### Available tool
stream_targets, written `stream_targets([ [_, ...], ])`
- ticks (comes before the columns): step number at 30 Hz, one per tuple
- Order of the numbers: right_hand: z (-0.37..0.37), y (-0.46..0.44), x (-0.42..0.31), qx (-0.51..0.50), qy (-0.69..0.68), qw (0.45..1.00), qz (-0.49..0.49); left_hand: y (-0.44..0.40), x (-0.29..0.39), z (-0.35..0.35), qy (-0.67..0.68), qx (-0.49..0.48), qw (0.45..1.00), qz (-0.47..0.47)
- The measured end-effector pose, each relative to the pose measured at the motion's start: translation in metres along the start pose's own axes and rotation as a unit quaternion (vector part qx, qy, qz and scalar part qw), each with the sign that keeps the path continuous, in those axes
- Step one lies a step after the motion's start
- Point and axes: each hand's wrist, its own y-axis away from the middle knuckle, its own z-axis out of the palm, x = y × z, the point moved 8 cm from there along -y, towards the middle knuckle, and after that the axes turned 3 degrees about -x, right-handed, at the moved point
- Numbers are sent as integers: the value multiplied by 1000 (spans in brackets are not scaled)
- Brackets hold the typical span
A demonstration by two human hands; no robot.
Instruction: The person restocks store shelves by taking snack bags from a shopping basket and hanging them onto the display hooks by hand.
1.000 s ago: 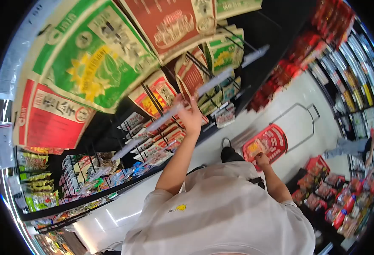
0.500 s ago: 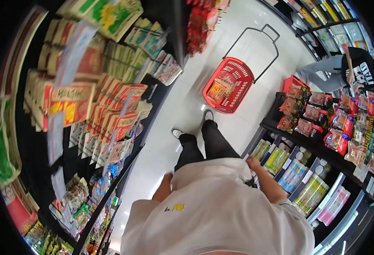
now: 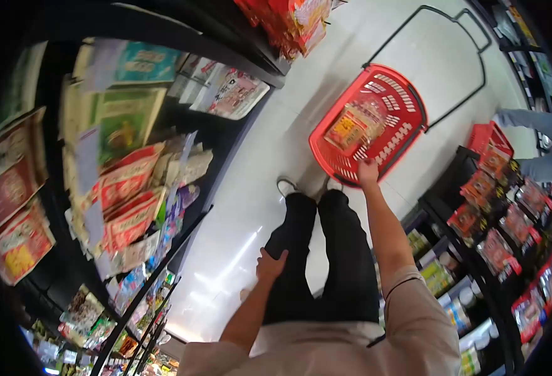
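Observation:
My right hand (image 3: 368,172) is stretched forward over the near end of a red shopping basket (image 3: 401,84). Whether it touches the basket is unclear, and its fingers are too small and blurred to read. Inside the basket lies a snack packet (image 3: 345,131) with an orange and yellow front, beside a clear part showing brown contents. The basket stands on the floor, its long black pull handle (image 3: 457,19) extended away from me. Beside my thigh, my left hand (image 3: 271,264) hangs with the thumb apart from the fingers and nothing visible in it.
Shelves of hanging packets (image 3: 131,182) rise on my left. To my right, a black display rack (image 3: 457,182) carries bagged snacks, with bottles and cans below. Another red basket (image 3: 490,136) stands behind it, near another person's legs (image 3: 539,125). White tiled floor (image 3: 226,250) runs between.
My body has bent forward and the basket appears larger. The right hand has moved from my side out to the basket's near end. My left hand has come forward beside the thigh.

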Motion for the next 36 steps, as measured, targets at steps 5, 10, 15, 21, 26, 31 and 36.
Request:
stream_targets([
  [5, 143, -151, 75, 13, -352, 936, -32, -32, 75, -39, -80, 210, 967, 123],
  [10, 156, -188, 100, -12, -355, 934, 49, -53, 60, -55, -6, 238, 967, 95],
  [15, 125, -143, 35, -32, -109, 984, -135, -41, 62, -56, 20, 251, 959, 129],
  [21, 46, -28, -54, -27, -83, 963, -256, -22, 45, -42, 40, 201, 969, 136],
  [26, -75, 135, -171, -14, 35, 924, -379, 54, 31, -34, 89, 108, 978, 155],
  [31, -143, 293, -269, -207, -5, 854, -477, 147, 28, -81, 362, 37, 879, 308],
  [36, -149, 450, -361, -447, -12, 777, -443, 294, -33, -225, 356, 418, 699, 459],
])
